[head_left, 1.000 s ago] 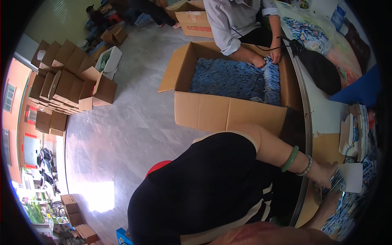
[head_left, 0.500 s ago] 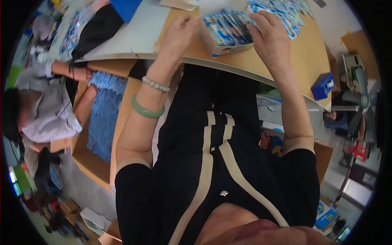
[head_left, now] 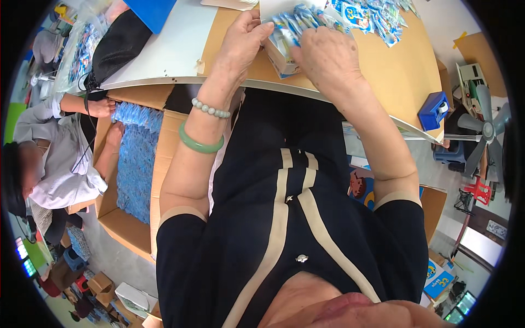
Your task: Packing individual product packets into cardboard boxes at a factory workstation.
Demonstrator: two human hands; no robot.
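A small open carton stands at the table's near edge, packed with upright blue-and-white sachets. At its left side my left hand is closed on the carton's edge, thumb toward the sachets. My right hand lies over the carton's right part with its fingers curled down on the sachets; the fingertips are hidden behind the hand. A pile of loose sachets spreads over the table just beyond.
The wooden-topped table carries a blue tape dispenser at right and a black mesh bag at left. Below left, a co-worker's hands reach into a large cardboard box of blue packets. A fan stands at right.
My right hand has moved left and down from the carton's right edge onto the sachets. The left hand has shifted slightly up against the carton's side. The carton sits a little farther left.
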